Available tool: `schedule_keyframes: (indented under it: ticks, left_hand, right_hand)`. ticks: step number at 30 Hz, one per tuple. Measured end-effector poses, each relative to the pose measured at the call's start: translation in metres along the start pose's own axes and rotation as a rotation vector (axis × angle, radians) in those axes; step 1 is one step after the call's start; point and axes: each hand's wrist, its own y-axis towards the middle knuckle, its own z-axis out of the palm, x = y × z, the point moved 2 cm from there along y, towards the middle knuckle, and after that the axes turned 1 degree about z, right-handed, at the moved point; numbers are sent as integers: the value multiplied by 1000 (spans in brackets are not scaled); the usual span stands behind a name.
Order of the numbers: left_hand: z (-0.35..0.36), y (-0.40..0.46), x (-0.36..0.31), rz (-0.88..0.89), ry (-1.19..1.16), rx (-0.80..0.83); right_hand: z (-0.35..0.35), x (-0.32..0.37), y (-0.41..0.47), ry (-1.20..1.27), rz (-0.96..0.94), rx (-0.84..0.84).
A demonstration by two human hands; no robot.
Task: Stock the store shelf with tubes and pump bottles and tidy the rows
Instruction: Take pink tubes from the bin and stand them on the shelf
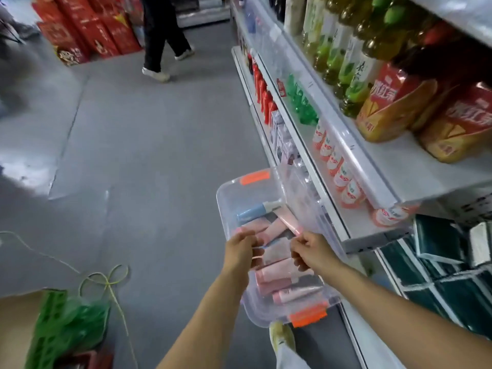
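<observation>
A clear plastic bin (234,193) with orange latches stands on the floor against the shelf unit. Several pink tubes (277,280) lie in it, with a blue pump bottle (255,210) at its far end. My left hand (241,249) reaches into the bin, its fingers curled on a pale pink tube (275,251) that lies between my hands. My right hand (310,251) pinches the near end of a slim pink tube (288,223) that slants up out of the bin. The bin's right side runs under the low shelf (354,235), whose near part shows bare board.
Drink bottles (343,59), red-orange packs (394,102) and small yoghurt bottles (343,179) fill the upper shelves. Dark green boxes (447,275) sit lower right. A green crate (61,326) with string lies at the lower left. A person (162,35) walks up the grey aisle past red cartons (87,27).
</observation>
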Motion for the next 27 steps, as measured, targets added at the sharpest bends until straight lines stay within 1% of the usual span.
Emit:
schedule_keyframes:
  ticks: [3, 9, 13, 17, 19, 21, 23, 27]
  left_hand:
    - [13, 54, 7, -12, 136, 11]
    - [28, 152, 22, 48, 641, 27]
    - [31, 204, 36, -18, 914, 69]
    - [36, 231, 40, -97, 1114, 113]
    - [39, 239, 38, -144, 1153, 131]
    - [42, 247, 40, -191, 1133, 154]
    - [43, 258, 51, -220, 1112, 142]
    - [43, 257, 55, -242, 933, 116]
  right_hand:
    - [15, -7, 47, 9, 127, 7]
    - [44, -23, 129, 71, 357, -70]
    - [54, -31, 166, 115, 452, -80]
    - [61, -56, 206, 19, 526, -106]
    - [66, -60, 213, 75, 544, -113]
    - [73, -67, 219, 110, 553, -132]
    - [77, -81, 227, 128, 551, -172]
    - [74, -59, 217, 139, 570, -202]
